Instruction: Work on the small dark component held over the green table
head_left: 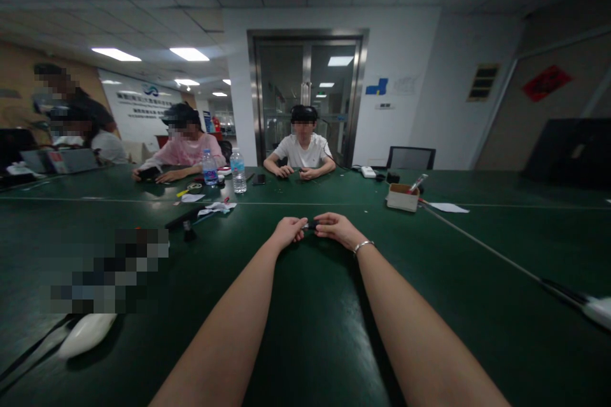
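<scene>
Both arms reach out over the green table, and the hands meet near its middle. Between them is a small dark thing with a silvery part at its left end; its kind is too small to tell. The fingertips of my left hand pinch the silvery end. From the other side my right hand, with a silver bracelet at the wrist, closes its fingers round the black end. Much of the thing is hidden by the fingers.
Left of the hands lie crumpled papers and a white computer mouse. Two water bottles stand farther back. A small cardboard box is at the right, beside a cable. A person sits opposite.
</scene>
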Tool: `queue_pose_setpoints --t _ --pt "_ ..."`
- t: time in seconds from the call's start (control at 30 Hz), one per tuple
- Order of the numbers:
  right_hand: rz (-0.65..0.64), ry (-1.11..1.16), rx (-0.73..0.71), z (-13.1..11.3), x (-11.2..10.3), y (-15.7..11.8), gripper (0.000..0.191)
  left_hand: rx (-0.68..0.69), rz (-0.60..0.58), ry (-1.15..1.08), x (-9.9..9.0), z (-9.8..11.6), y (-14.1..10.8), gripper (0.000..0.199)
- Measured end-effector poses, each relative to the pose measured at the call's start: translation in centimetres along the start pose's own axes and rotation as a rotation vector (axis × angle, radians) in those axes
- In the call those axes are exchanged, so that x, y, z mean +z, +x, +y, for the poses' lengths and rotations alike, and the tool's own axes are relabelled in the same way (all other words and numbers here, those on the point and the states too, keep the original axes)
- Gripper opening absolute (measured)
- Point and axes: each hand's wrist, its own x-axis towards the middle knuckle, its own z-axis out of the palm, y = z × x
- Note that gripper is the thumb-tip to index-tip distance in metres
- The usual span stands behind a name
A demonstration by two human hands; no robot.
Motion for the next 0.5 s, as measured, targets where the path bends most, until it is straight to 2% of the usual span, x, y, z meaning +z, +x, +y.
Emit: queue_pose_setpoints --t 0.2,0.37,0.5 --pt "0.023 -0.013 0.027 0.0 0.1 0.2 0.020 -0.002 0.016 -0.008 0.1 -0.1 0.1 0.035" --pt "0.050 -0.056 0.069 0.2 0.2 0.4 0.009 0.045 0.002 -0.047 0.2 -0.8 0.5 0.028" --pt "0.045 -0.084 0.083 0.3 0.3 0.6 0.014 0.094 0.013 -0.096 0.3 -1.2 0.6 0.022"
